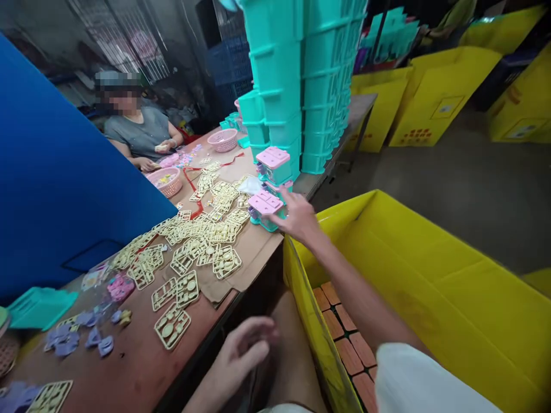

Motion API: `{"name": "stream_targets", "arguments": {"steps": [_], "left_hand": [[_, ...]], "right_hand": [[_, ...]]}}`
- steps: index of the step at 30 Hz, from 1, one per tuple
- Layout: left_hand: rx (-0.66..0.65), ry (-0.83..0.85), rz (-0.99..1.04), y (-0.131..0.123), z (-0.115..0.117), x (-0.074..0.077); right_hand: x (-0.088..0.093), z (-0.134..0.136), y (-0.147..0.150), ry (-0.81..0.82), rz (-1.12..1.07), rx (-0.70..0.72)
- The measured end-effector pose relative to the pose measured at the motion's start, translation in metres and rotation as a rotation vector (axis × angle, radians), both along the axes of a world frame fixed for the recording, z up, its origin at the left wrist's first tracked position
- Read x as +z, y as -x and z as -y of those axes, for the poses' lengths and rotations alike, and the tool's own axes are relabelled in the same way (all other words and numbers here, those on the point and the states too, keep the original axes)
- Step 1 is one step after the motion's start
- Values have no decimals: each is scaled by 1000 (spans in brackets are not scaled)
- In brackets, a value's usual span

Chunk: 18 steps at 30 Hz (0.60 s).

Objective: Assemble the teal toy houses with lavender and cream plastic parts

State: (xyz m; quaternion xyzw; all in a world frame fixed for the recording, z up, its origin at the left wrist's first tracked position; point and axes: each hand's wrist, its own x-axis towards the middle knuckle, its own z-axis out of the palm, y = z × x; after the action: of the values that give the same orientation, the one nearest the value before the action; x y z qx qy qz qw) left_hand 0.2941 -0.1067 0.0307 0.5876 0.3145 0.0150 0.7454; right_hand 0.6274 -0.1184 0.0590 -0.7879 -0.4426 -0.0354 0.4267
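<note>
Right hand [298, 218]: closed around a pink-topped teal toy unit [266, 210] at the table edge [253, 281].
Left hand [245, 347]: released, resting low, nothing held.
Step (judged): 1 unit being picked up; a lift clear of neighbouring units [275, 166] is called for.
Open room: yellow box [430, 287] just beside.

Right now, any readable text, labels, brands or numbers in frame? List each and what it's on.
Nothing is legible.
Grey label patch on the far yellow carton: too blurred to read.
Red printed marks low on that carton: too small to read.
Label and red marks on the right-edge yellow carton: blurred, unreadable.
Pink-topped teal toy at the right hand: no print visible.
Left hand: holds nothing.
</note>
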Motion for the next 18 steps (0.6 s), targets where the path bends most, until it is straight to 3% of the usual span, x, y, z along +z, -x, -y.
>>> {"name": "stream_targets", "arguments": {"steps": [1, 3, 6, 8, 10, 12, 13, 15, 18], "left_hand": [[2, -29, 100, -19, -3, 4], [127, 19, 265, -54, -11, 12], [306, 284, 348, -89, -29, 25], [196, 485, 325, -98, -39, 32], [-53, 652, 297, -102, -41, 37], [-215, 738, 288, -105, -36, 39], [-215, 746, 293, -108, -30, 39], [-100, 694, 337, -120, -16, 39], [73, 464, 469, -151, 6, 33]], "right_hand": [[17, -20, 8, 159, -10, -12], [35, -42, 17, 340, -33, -52], [41, -21, 16, 266, -80, 72], [44, 21, 16, 129, -110, 322], [49, 70, 20, 64, -113, 652], [54, 111, 27, 73, -115, 798], [54, 128, 31, 71, -142, 770], [48, 153, 37, 7, -298, 557], [30, 176, 41, -92, -724, 259]]}}
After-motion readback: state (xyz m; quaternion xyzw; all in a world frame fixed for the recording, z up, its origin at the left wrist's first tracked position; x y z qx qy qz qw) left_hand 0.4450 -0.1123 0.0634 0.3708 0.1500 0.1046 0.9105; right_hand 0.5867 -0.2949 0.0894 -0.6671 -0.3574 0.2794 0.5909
